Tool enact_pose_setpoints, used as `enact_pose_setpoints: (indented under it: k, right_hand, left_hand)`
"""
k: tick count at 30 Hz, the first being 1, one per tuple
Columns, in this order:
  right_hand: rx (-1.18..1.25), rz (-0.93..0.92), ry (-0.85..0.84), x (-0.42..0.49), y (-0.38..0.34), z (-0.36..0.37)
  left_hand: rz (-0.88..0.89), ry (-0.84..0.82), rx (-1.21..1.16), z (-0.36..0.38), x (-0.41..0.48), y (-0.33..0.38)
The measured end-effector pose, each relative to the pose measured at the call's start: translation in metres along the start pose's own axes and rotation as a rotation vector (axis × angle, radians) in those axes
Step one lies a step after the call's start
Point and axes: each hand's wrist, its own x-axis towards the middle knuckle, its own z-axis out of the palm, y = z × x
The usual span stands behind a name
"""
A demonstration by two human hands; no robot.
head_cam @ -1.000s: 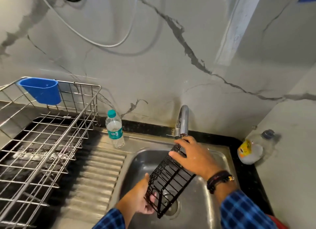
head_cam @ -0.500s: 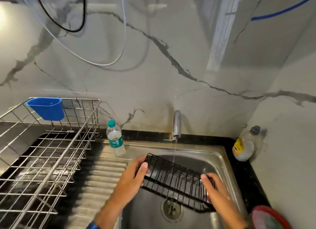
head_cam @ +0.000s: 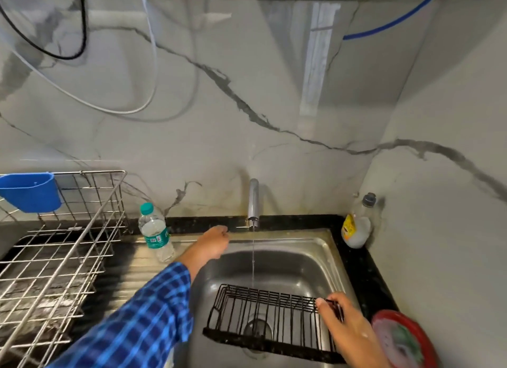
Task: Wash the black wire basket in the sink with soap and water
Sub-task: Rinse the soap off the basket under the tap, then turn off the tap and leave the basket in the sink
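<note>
Black wire basket (head_cam: 270, 321): inside the steel sink (head_cam: 310, 260), under a thin water stream (head_cam: 253, 258) from the tap (head_cam: 253, 200); right hand (head_cam: 348, 332) grasps its right end. Left hand (head_cam: 216, 240): at the sink's far rim, just left of the tap; whether clenched or released cannot be told.

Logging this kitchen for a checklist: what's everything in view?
wire basket: 1, black, in sink
sink: 1, steel, in counter
tap: 1, chrome, running
water bottle: 1, clear, left of tap
dish rack: 1, steel, left counter
cup: 1, blue, on rack
soap bottle: 1, clear, back right corner
plate: 1, red-rimmed, right of sink
cables: 3, black, white, blue, wall
left hand: 1, bare, near tap lever
right hand: 1, bare, gripping basket's right end
</note>
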Motion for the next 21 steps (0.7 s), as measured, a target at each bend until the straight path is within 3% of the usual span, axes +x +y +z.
enact_pose_setpoints:
  k: [3,6,16,21]
  right_hand:
    - [-0.021,0.029,-0.037,0.0,0.006,0.005]
    - [-0.049,0.045,-0.067,0.004,0.016,0.01]
    - [-0.1,0.048,-0.138,0.013,0.016,0.027]
    - [-0.091,0.049,-0.162,0.013,0.008,0.028]
  left_hand:
    - [-0.208,-0.049,-0.371,0.014,0.031,0.007]
    - [-0.245,-0.081,-0.497,0.024,0.057,0.003]
    - [-0.183,-0.096,-0.722,0.019,0.054,0.015]
    - [-0.081,-0.136,-0.618,0.025,0.055,0.021]
